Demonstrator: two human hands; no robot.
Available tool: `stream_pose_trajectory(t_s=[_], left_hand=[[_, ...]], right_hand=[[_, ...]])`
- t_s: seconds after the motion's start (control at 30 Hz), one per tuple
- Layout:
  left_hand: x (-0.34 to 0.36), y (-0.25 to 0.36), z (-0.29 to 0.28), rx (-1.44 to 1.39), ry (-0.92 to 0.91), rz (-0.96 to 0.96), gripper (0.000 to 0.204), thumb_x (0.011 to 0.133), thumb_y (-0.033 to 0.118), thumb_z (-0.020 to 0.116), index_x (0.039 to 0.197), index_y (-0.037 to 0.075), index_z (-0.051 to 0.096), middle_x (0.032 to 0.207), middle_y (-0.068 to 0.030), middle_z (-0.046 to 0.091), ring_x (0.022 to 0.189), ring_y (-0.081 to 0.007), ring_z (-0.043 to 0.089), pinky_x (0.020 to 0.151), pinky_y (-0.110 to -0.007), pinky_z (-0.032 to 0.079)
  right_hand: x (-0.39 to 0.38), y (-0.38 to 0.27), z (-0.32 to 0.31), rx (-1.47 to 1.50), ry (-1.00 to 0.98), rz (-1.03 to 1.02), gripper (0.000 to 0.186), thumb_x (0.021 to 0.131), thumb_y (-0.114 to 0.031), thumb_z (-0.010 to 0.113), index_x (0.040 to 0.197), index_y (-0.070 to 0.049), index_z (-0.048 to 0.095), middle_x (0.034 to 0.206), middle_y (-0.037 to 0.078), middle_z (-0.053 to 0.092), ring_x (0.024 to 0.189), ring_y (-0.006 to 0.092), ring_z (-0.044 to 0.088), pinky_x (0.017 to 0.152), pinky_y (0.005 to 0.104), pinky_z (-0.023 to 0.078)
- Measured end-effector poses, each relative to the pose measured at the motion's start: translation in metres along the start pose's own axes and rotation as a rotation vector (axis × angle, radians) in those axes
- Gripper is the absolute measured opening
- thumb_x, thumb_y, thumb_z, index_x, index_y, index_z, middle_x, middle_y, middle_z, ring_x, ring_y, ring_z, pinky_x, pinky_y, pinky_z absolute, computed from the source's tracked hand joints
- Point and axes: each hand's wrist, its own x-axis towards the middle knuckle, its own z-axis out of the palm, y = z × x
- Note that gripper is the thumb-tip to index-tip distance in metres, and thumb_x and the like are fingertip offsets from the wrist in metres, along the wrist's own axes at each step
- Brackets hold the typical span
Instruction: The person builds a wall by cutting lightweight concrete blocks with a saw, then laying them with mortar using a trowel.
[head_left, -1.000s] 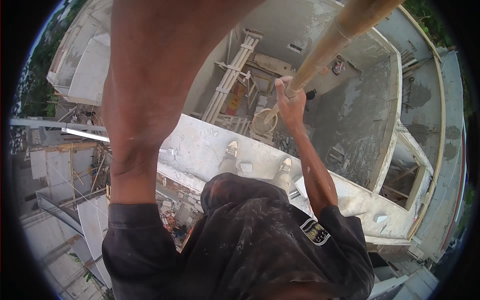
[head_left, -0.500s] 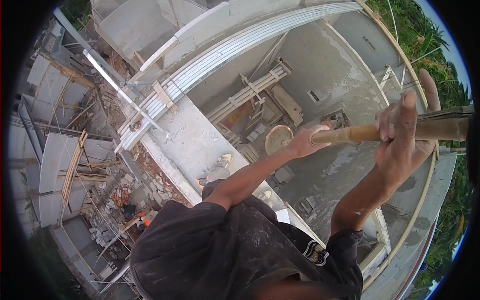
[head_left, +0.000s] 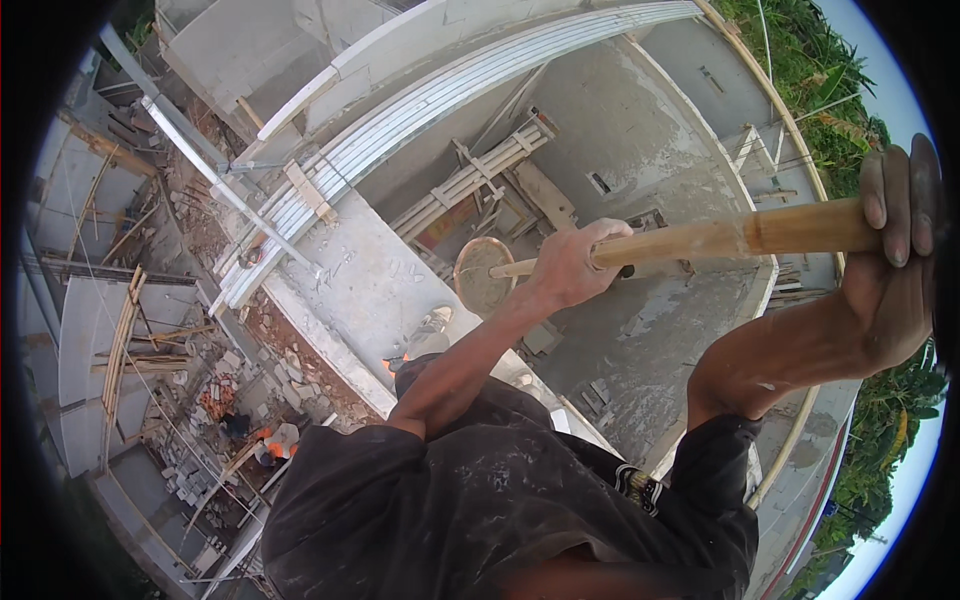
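A pale bamboo pole [head_left: 700,240] runs across in front of me, rising toward the right edge of the view. My left hand [head_left: 583,262] is wrapped round its thinner part, and a short end sticks out to the left of that fist. Near the dark right rim, my right hand [head_left: 890,245] has its fingers curled over the thicker part; part of this hand is cut off. Below the pole's thin end, down in the walled room, a round tub [head_left: 485,258] holds something grey. My shoe [head_left: 432,322] rests on a concrete ledge [head_left: 365,265].
Long pale metal lengths [head_left: 430,125] lie bundled across the wall tops at upper left. Beyond the ledge is a deep drop, with rubble [head_left: 290,375] and a person in orange [head_left: 278,443] far below. Timber poles [head_left: 470,180] cross the room. A curved bamboo rail [head_left: 800,140] borders the right.
My right hand has moved right and now wraps over the pole; before, some fingers stood raised. My left hand has shifted slightly left and up, and the thin end now shows past it.
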Motion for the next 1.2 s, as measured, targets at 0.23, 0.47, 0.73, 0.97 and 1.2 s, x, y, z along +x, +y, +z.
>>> stream_pose_trajectory(t_s=[0.23,0.47,0.73,0.97,1.2], left_hand=[[-0.013,-0.063,-0.093,0.099,-0.121,-0.398,0.025,0.085,0.016,0.069,0.105,0.001,0.065,0.078,-0.0081,0.069,0.071,-0.0145,0.065,0.069,-0.033,0.051],[-0.044,-0.175,-0.197,0.21,-0.034,-0.285,0.034,0.087,0.014,0.067,0.115,-0.001,0.055,0.087,-0.0058,0.058,0.074,-0.0125,0.055,0.065,-0.029,0.046],[-0.091,-0.192,-0.258,0.278,-0.067,-0.394,0.061,0.085,0.023,0.07,0.133,-0.005,0.045,0.128,-0.0199,0.055,0.122,-0.0299,0.051,0.104,-0.038,0.036],[-0.105,-0.255,-0.323,0.387,-0.26,-0.479,0.054,0.086,0.022,0.068,0.13,-0.004,0.05,0.125,-0.0194,0.058,0.116,-0.0277,0.055,0.1,-0.037,0.041],[-0.098,-0.289,-0.306,0.56,-0.743,-0.732,0.049,0.075,0.012,0.074,0.12,-0.002,0.057,0.106,-0.014,0.067,0.098,-0.0244,0.064,0.087,-0.037,0.048]], right_hand=[[-0.023,0.041,0.087,0.001,0.375,0.347,0.039,0.087,-0.022,0.072,0.111,0.004,0.055,0.068,0.004,0.058,0.057,0.0119,0.056,0.054,0.0271,0.042],[-0.033,0.099,0.134,0.299,0.257,0.517,0.051,0.087,-0.023,0.068,0.119,0.012,0.05,0.109,0.032,0.058,0.109,0.0402,0.056,0.099,0.0439,0.042],[-0.078,0.171,0.227,0.316,0.11,0.678,0.071,0.09,-0.034,0.065,0.138,0.011,0.036,0.129,0.031,0.045,0.128,0.0405,0.042,0.108,0.0446,0.036],[-0.105,0.181,0.252,0.318,0.126,0.831,0.081,0.09,-0.054,0.061,0.144,0.001,0.037,0.135,0.031,0.043,0.132,0.0391,0.04,0.109,0.0439,0.035],[-0.196,0.208,0.216,0.355,0.347,0.868,0.053,0.086,-0.031,0.073,0.124,0.001,0.055,0.103,0.016,0.063,0.102,0.0252,0.06,0.093,0.0364,0.044]])
